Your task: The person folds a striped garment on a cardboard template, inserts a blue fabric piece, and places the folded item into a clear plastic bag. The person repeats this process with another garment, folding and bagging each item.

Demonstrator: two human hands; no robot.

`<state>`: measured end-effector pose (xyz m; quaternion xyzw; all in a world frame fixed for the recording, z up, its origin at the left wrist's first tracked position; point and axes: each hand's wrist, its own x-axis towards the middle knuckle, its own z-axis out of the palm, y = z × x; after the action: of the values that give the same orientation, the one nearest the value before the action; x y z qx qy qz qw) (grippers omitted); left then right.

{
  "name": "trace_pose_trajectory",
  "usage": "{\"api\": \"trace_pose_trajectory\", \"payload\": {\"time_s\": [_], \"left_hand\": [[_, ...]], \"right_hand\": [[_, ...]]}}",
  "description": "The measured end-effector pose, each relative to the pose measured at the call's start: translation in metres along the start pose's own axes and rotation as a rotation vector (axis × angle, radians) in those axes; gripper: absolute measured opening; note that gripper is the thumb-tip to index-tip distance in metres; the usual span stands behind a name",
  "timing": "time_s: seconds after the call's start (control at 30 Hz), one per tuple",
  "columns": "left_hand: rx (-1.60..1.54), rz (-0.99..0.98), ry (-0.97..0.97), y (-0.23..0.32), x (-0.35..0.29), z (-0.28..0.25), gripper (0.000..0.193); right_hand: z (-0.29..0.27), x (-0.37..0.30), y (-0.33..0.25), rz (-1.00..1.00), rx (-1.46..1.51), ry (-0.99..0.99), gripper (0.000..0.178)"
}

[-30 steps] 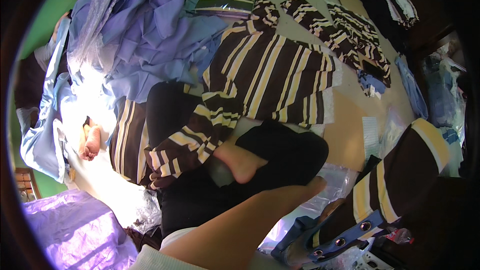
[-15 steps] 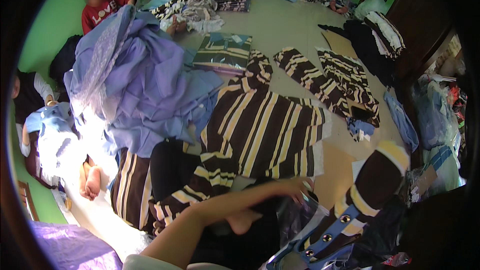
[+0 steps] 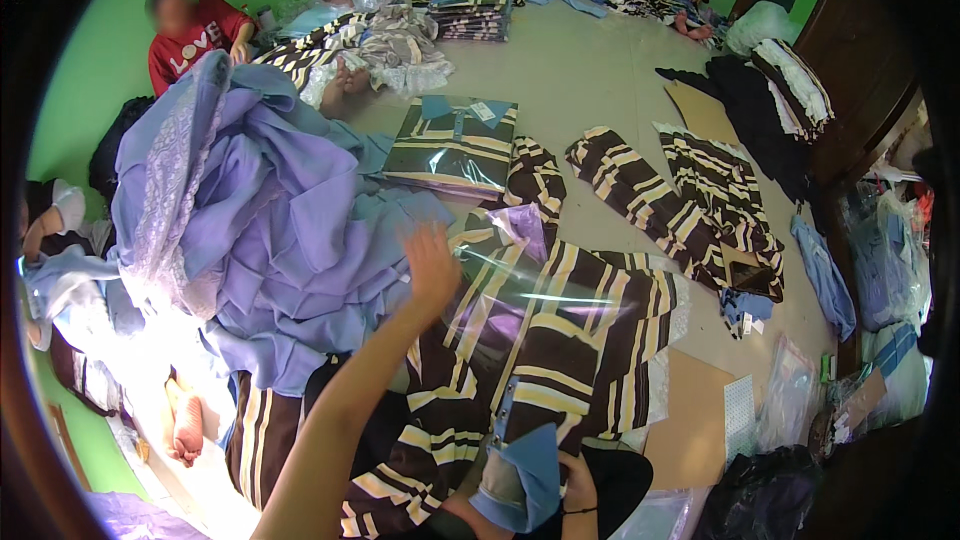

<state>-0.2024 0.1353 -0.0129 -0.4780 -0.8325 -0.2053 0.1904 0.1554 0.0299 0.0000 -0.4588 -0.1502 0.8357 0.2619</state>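
A folded brown, cream and yellow striped shirt (image 3: 545, 365) with a blue collar (image 3: 530, 475) lies tilted in front of me. My right hand (image 3: 578, 482), a dark band at its wrist, grips it beside the collar. Over its far part and beyond spreads a shiny clear plastic bag (image 3: 560, 302); whether the shirt is inside or under it I cannot tell. My left hand (image 3: 431, 265), slightly blurred, stretches its fingers out at the bag's left side, beside a heap of lilac-blue cloth (image 3: 270, 190). Beneath the bag lies another striped garment (image 3: 640, 315), spread out.
Beyond stands a packed striped shirt stack (image 3: 450, 150). A cardboard sheet (image 3: 690, 420) and clear plastic bags (image 3: 787, 395) lie at right. More striped clothing (image 3: 720, 180) and a phone (image 3: 752, 278) are farther right. A person in red (image 3: 200, 40) and other people sit around the room.
My left hand has swung from the right across to the left. The folded shirt has moved from the lower right to in front of me, and the clear bag now spreads over the striped cloth.
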Motion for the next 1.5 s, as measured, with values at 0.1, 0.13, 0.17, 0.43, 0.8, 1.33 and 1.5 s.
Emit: {"api": "trace_pose_trajectory", "payload": {"time_s": [0.1,0.13,0.17,0.43,0.8,1.33,1.5], "left_hand": [[-0.474,0.099,-0.566,0.036,-0.049,0.009,0.052],[-0.582,0.183,-0.58,0.048,-0.066,0.011,0.051],[-0.684,0.246,-0.602,0.058,-0.081,0.014,0.05],[-0.49,0.381,-0.573,0.059,-0.118,0.019,0.048],[-0.798,0.021,-0.464,0.09,-0.121,0.025,0.017],[-0.843,-0.024,-0.585,0.075,-0.116,0.037,0.012],[-0.82,0.008,-0.501,0.08,-0.116,0.028,0.01]], "right_hand": [[0.008,0.017,0.002,0.061,0.013,0.052,0.042],[0.008,0.018,0.002,0.054,0.018,0.062,0.042],[0.008,0.018,0.001,0.026,0.026,0.053,0.041],[-0.025,-0.008,-0.022,-0.173,0.01,0.182,0.04],[-0.008,0.007,-0.025,-0.138,-0.014,0.072,0.045],[-0.019,0.008,-0.026,-0.151,-0.061,0.146,0.033],[-0.033,0.008,-0.014,-0.261,0.046,0.112,0.032]]}}
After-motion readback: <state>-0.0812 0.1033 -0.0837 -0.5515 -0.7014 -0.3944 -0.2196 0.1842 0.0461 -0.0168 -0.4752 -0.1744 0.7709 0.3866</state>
